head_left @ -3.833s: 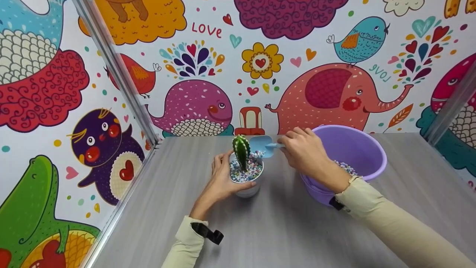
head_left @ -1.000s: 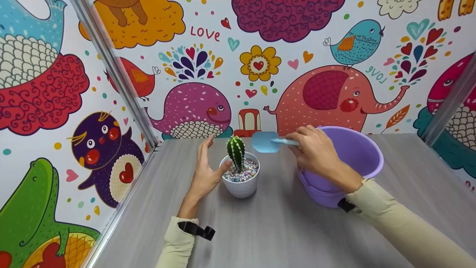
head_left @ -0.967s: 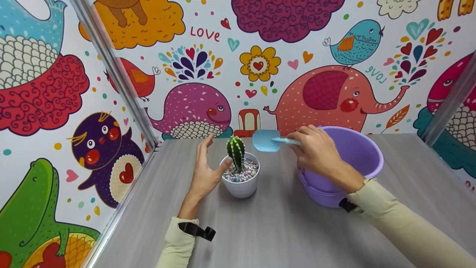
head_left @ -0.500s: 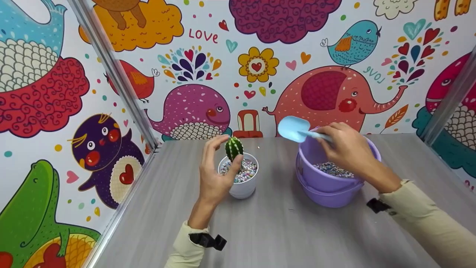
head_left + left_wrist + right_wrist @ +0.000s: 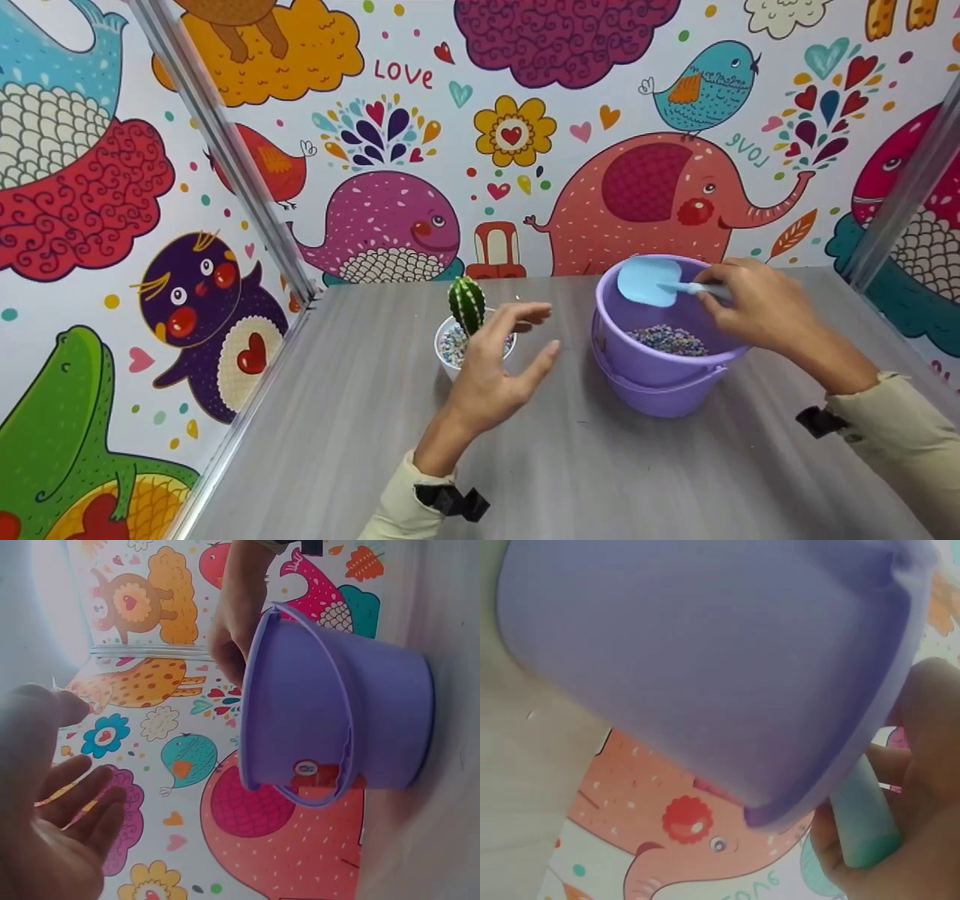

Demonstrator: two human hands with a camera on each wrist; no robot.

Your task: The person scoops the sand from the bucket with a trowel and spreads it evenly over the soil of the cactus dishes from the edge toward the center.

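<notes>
My right hand (image 5: 765, 306) pinches the handle of a light blue toy shovel (image 5: 649, 282), whose blade hangs over the mouth of a purple bucket (image 5: 660, 386). Small multicoloured pebbles (image 5: 667, 340) lie at the bottom of that bucket. My left hand (image 5: 491, 379) hovers with relaxed fingers, apart from the bucket and in front of a white pot (image 5: 444, 358), partly hiding it. A green cactus (image 5: 467, 304) stands upright in the pot among coloured pebbles. The right wrist view shows the shovel handle (image 5: 864, 817) between fingers and thumb beside the bucket wall.
The grey table (image 5: 315, 420) runs back to a wall (image 5: 420, 45) printed with cartoon animals. At the left, a metal strip (image 5: 225, 142) marks the corner with a side wall. A few tiny specks lie on the tabletop.
My left hand has let go of the pot and moved right, in front of it. The shovel, earlier tipping pebbles by the cactus, has moved right with my right hand over the bucket.
</notes>
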